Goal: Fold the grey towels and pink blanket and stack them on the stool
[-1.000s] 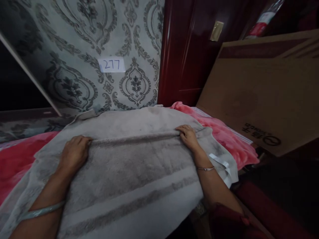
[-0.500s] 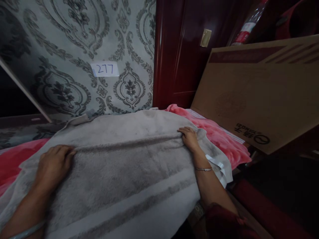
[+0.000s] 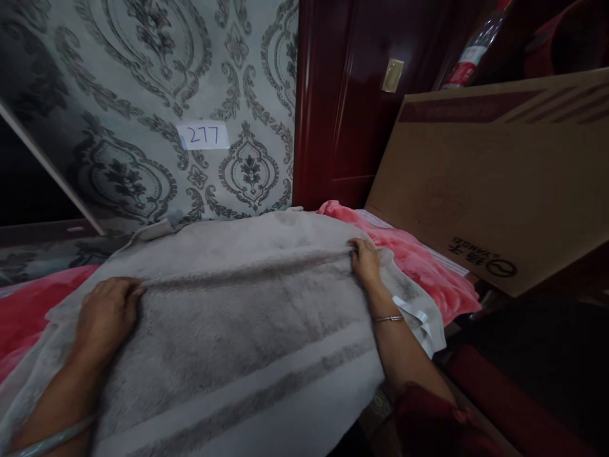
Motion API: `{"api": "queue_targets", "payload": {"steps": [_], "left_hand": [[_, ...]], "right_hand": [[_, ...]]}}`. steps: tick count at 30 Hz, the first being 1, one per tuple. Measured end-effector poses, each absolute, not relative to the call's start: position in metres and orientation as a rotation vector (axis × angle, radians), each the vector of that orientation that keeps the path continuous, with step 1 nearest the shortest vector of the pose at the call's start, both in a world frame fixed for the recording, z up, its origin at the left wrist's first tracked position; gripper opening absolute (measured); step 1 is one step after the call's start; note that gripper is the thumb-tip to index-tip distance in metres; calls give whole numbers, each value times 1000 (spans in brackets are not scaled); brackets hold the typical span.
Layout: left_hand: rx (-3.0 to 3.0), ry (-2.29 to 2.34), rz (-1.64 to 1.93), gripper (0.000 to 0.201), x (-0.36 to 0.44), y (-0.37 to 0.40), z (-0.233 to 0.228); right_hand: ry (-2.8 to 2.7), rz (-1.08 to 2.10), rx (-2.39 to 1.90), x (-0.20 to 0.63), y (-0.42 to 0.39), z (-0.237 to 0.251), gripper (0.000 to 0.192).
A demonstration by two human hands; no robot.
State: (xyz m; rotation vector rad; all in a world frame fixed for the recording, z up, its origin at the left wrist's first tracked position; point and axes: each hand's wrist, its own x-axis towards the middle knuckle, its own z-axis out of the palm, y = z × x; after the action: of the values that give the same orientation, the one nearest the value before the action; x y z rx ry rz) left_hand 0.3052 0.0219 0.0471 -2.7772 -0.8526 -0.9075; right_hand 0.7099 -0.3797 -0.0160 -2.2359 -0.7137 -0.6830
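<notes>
A large grey towel [image 3: 238,343] with paler bands near its front edge is spread out before me. One raised crease crosses it between my hands. At the crease's left end, my left hand [image 3: 109,311] is closed, fingers curled on the cloth. My right hand [image 3: 365,259] pinches the fabric at the right end of the same crease. A white label [image 3: 413,312] sticks out from the towel's right side, beside my right forearm.
Pink plush cloth [image 3: 409,254] lies under the towel and shows at both sides. A cardboard box [image 3: 485,178] leans at the right, with a plastic bottle [image 3: 469,60] behind it. Patterned wallpaper bearing a paper marked 277 [image 3: 203,135] and a dark red door [image 3: 342,95] stand behind.
My right hand has shifted slightly to the right along the crease, and its fingers have drawn in on the cloth. My left hand stays at about the same spot on the towel.
</notes>
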Motion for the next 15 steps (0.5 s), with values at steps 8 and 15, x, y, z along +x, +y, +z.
{"api": "queue_targets", "payload": {"steps": [8,15], "left_hand": [[-2834,-929,-673,32,299,23,36],[-2741,-985,-971,23,292,14,39]], "right_hand": [[-754,-856,-2152,713,-387,-29,30],[-719,-1050,-1952,709,-387,-26,30]]}}
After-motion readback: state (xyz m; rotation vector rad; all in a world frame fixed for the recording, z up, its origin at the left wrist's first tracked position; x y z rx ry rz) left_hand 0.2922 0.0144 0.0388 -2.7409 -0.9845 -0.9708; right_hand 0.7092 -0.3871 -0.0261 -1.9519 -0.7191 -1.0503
